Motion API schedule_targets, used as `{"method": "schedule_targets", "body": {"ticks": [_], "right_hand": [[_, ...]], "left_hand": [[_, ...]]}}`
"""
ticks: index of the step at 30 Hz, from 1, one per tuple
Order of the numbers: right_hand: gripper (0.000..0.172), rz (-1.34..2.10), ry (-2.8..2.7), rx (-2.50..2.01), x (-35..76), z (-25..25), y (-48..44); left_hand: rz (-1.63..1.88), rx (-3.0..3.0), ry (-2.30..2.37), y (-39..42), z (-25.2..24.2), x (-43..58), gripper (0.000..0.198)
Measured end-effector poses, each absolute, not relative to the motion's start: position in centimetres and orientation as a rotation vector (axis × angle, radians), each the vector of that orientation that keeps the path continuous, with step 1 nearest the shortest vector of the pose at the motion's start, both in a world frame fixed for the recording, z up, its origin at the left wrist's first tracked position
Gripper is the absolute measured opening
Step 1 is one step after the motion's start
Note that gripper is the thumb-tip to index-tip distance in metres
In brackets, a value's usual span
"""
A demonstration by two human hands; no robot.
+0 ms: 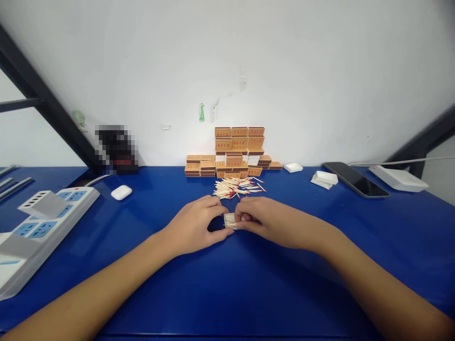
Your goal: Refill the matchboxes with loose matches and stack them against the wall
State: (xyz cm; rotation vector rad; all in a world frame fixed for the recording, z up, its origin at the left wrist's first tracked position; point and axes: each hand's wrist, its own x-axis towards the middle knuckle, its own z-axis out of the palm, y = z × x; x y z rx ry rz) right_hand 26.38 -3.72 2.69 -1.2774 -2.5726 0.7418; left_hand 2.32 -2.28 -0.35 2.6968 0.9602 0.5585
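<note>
A small white matchbox tray (230, 219) lies on the blue tabletop between my hands, with a few matchsticks in it. My left hand (197, 222) grips the tray's left end between thumb and fingers. Over the tray's right part, my right hand (262, 219) has its fingers curled and pinched together; whether a matchstick is between them is hidden. Just beyond my hands, a loose pile of red-tipped matchsticks (231, 186) is spread on the table. Behind the pile, several orange matchboxes (239, 143) are stacked against the wall.
White empty trays (324, 179) lie to the right, and another white tray (293, 167) is by the wall. A phone (355, 180) and a white device (398, 178) sit far right. On the left are a power strip (76, 208) and a white earphone case (121, 192).
</note>
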Motion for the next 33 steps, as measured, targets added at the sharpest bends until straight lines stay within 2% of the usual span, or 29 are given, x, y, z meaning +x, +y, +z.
{"method": "schedule_targets", "body": {"ticks": [13, 15, 19, 23, 33], "right_hand": [[0.014, 0.588, -2.547, -1.302, 26.5, 3.4, -3.7], [0.012, 0.609, -2.559, -1.319, 27.2, 3.8, -3.7], [0.02, 0.72, -2.557, -1.412, 28.3, 4.2, -3.7], [0.013, 0.775, -2.521, -1.421, 28.1, 3.9, -3.6], [0.014, 0.749, -2.522, -1.303, 27.2, 3.2, -3.5]], "left_hand": [[0.567, 2.711, 0.962, -2.3, -0.2, 2.3, 0.026], [0.563, 2.704, 0.969, -2.3, -0.2, 2.3, 0.027], [0.56, 2.697, 0.977, -2.3, -0.3, 2.4, 0.028], [0.548, 2.704, 0.978, -2.3, -0.2, 2.4, 0.029], [0.537, 2.695, 0.972, -2.4, -0.1, 2.2, 0.027]]}}
